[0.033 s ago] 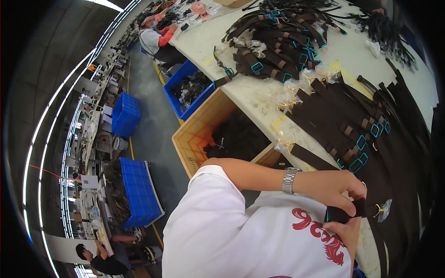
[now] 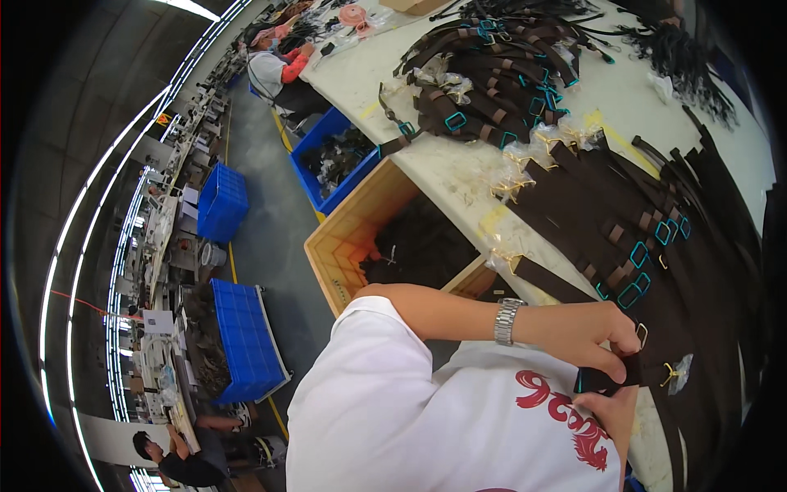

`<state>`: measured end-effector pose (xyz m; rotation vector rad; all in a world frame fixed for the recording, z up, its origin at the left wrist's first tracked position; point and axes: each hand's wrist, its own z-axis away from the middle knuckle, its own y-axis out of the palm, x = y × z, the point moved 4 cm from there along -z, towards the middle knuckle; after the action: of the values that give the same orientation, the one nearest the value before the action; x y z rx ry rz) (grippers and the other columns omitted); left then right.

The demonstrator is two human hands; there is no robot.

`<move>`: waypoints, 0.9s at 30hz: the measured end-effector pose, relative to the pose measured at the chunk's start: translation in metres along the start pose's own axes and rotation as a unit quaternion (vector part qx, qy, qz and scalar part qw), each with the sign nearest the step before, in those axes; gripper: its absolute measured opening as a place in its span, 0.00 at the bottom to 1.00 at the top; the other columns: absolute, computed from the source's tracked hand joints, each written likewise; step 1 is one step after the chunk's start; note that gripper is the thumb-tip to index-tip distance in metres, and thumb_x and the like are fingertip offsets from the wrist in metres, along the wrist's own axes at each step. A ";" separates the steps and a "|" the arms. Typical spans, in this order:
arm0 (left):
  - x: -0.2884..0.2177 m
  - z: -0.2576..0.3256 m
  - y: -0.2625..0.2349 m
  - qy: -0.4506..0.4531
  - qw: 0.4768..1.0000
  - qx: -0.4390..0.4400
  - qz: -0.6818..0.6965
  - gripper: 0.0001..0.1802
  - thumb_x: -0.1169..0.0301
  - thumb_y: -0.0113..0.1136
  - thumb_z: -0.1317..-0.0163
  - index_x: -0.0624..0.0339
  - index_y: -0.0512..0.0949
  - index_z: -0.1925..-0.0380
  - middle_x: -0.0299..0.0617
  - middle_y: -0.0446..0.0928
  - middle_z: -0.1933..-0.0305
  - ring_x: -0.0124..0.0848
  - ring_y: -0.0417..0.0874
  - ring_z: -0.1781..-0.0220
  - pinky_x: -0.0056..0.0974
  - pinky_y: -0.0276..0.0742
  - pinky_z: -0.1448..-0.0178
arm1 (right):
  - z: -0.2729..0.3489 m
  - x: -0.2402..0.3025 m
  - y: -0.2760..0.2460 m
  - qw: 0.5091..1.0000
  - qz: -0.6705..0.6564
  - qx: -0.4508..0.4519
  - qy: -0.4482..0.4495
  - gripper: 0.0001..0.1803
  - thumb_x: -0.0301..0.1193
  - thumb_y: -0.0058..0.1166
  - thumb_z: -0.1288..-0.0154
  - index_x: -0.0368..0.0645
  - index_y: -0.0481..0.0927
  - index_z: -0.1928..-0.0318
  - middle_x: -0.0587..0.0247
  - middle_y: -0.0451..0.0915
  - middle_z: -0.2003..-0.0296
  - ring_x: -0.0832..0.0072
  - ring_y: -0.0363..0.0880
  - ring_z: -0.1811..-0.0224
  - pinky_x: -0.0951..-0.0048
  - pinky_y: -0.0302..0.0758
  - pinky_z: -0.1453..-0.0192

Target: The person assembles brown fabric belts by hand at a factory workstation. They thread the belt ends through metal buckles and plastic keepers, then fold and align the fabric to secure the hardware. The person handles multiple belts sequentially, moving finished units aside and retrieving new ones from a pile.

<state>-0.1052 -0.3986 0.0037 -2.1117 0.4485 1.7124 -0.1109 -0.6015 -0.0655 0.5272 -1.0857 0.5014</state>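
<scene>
My left hand (image 2: 594,336), with a metal-banded watch (image 2: 507,320) on its wrist, is closed on a dark brown belt (image 2: 602,380) close to my body. Thumb and fingers pinch it near an end with a teal edge. Just under it my right hand (image 2: 616,410) grips the same belt, its thumb towards the left hand's thumb; its other fingers are mostly hidden. A small pale metal loop (image 2: 642,334) shows beside the left fingertips. Around the hands lie more dark belts (image 2: 566,205) with teal-covered buckles (image 2: 634,289).
A second belt pile (image 2: 484,82) lies farther along the pale table (image 2: 443,176). Left of the table stand an open wooden box (image 2: 340,238) holding dark pieces and a blue crate (image 2: 307,168). A person (image 2: 275,70) sits at the far table edge. Blue bins (image 2: 250,340) line the aisle.
My left hand has shifted very slightly, and the small metal loop beside its fingertips shows more clearly. Both hands keep their grip on the belt.
</scene>
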 end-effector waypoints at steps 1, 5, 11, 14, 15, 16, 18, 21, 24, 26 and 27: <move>-0.005 0.007 -0.001 0.028 0.998 0.000 -0.055 0.08 0.71 0.68 0.28 0.65 0.83 0.64 0.36 0.83 0.67 0.28 0.84 0.59 0.38 0.79 0.54 | 0.001 -0.004 -0.006 1.000 -0.013 0.004 0.006 0.50 0.28 0.90 0.57 0.32 0.75 0.34 0.60 0.82 0.50 0.74 0.83 0.50 0.71 0.82 0.46; -0.011 0.022 -0.021 -0.026 0.988 -0.063 0.139 0.09 0.71 0.66 0.24 0.68 0.85 0.62 0.34 0.83 0.73 0.18 0.79 0.72 0.31 0.73 0.65 | -0.015 0.015 -0.041 0.985 0.133 0.034 -0.103 0.39 0.29 0.88 0.53 0.31 0.81 0.41 0.62 0.84 0.53 0.71 0.85 0.49 0.67 0.82 0.41; 0.003 0.019 -0.014 -0.079 0.996 -0.045 0.023 0.09 0.72 0.69 0.28 0.68 0.83 0.64 0.42 0.85 0.53 0.25 0.83 0.55 0.36 0.77 0.52 | -0.004 0.078 -0.031 0.882 0.407 0.068 -0.227 0.30 0.15 0.72 0.54 0.39 0.85 0.45 0.53 0.82 0.50 0.55 0.82 0.45 0.59 0.81 0.40; 0.026 0.023 -0.013 -0.006 0.998 -0.056 -0.021 0.08 0.73 0.70 0.29 0.69 0.83 0.63 0.47 0.83 0.41 0.28 0.82 0.46 0.41 0.78 0.45 | -0.021 0.102 -0.012 0.829 0.461 0.027 -0.315 0.33 0.09 0.58 0.54 0.37 0.84 0.43 0.50 0.81 0.51 0.51 0.81 0.47 0.56 0.80 0.43; 0.030 0.021 -0.006 -0.028 0.998 -0.050 0.005 0.08 0.74 0.69 0.29 0.70 0.84 0.62 0.45 0.84 0.44 0.28 0.83 0.48 0.39 0.78 0.46 | -0.020 0.106 -0.012 0.833 0.446 0.031 -0.327 0.33 0.09 0.58 0.52 0.37 0.83 0.42 0.50 0.81 0.50 0.50 0.81 0.46 0.56 0.80 0.42; 0.035 0.020 -0.004 -0.058 0.997 -0.049 0.014 0.07 0.75 0.69 0.28 0.70 0.85 0.60 0.44 0.85 0.48 0.27 0.83 0.49 0.37 0.79 0.46 | -0.021 0.103 -0.013 0.827 0.440 0.020 -0.349 0.33 0.09 0.58 0.51 0.37 0.83 0.40 0.51 0.81 0.48 0.50 0.81 0.45 0.54 0.80 0.41; 0.036 0.021 0.001 -0.224 0.970 -0.045 0.082 0.07 0.77 0.66 0.27 0.73 0.86 0.57 0.40 0.86 0.55 0.25 0.85 0.55 0.33 0.80 0.52 | -0.021 0.099 -0.014 0.773 0.482 -0.066 -0.407 0.33 0.11 0.62 0.48 0.37 0.81 0.38 0.51 0.80 0.44 0.51 0.81 0.44 0.54 0.80 0.40; 0.029 0.022 0.004 -0.194 0.965 -0.135 0.112 0.09 0.76 0.64 0.23 0.73 0.85 0.51 0.41 0.86 0.57 0.24 0.85 0.62 0.31 0.83 0.60 | -0.006 0.090 -0.020 0.776 0.463 -0.221 -0.367 0.22 0.14 0.66 0.42 0.36 0.85 0.46 0.51 0.83 0.52 0.54 0.83 0.47 0.57 0.80 0.43; 0.030 0.024 0.005 -0.132 0.976 -0.162 0.062 0.10 0.76 0.64 0.23 0.73 0.85 0.49 0.43 0.86 0.56 0.25 0.86 0.61 0.32 0.84 0.60 | 0.017 0.058 -0.027 0.890 0.320 -0.200 -0.256 0.09 0.25 0.65 0.29 0.36 0.89 0.52 0.50 0.85 0.55 0.57 0.84 0.49 0.60 0.80 0.45; 0.031 0.024 0.011 -0.134 0.977 -0.160 0.047 0.10 0.76 0.66 0.25 0.73 0.85 0.50 0.44 0.87 0.56 0.28 0.86 0.60 0.33 0.84 0.57 | 0.013 0.047 -0.017 0.951 0.164 -0.165 -0.203 0.15 0.37 0.62 0.20 0.36 0.90 0.55 0.49 0.87 0.56 0.60 0.85 0.50 0.61 0.80 0.45; 0.030 0.023 0.017 -0.133 0.975 -0.168 0.058 0.10 0.75 0.68 0.26 0.72 0.85 0.52 0.43 0.87 0.57 0.28 0.85 0.60 0.33 0.82 0.55 | 0.003 0.031 -0.023 0.950 0.175 -0.127 -0.227 0.28 0.50 0.52 0.14 0.36 0.89 0.44 0.51 0.88 0.50 0.63 0.86 0.48 0.61 0.80 0.41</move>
<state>-0.1274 -0.4027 -0.0316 -2.0601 0.2177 2.2362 -0.0870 -0.6172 -0.0394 0.2211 -1.6779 0.5511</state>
